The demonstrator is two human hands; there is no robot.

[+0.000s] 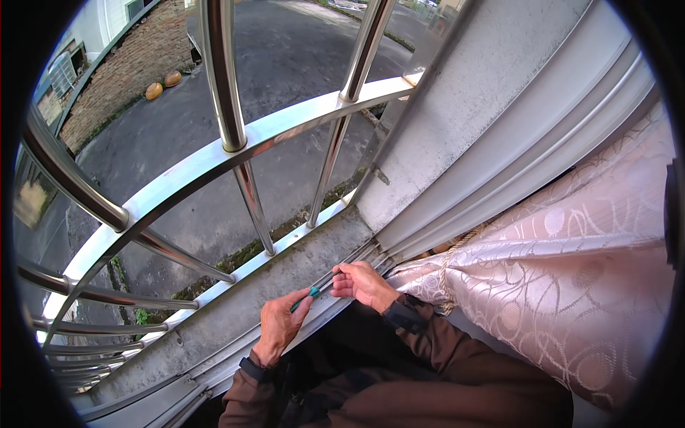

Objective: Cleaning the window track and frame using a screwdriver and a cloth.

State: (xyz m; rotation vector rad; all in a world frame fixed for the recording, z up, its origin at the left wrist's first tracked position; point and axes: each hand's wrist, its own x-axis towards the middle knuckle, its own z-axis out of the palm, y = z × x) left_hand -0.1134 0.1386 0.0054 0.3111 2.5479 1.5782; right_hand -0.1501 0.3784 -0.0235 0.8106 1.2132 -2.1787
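Note:
Over the window's sliding track (pixel 325 305), my left hand (pixel 280 322) is closed around a small teal-handled tool (pixel 305 298). Its teal end shows between thumb and fingers, pointing toward my other hand; the tool's exact kind is too small to tell. Just to the right, my right hand (pixel 362 285) has its fingers curled in, thumb and forefinger pinched close to the track. Whatever is in that pinch, if anything, cannot be made out. The two hands are a short gap apart.
A concrete sill (pixel 285 267) runs outside the track, bordered by a curved stainless steel window guard (pixel 285 120). The white window frame (pixel 492 160) rises at the right beside a pale pink patterned curtain (pixel 549 278) with a rope tie (pixel 446 274). Beyond lies a dark paved yard (pixel 285 57).

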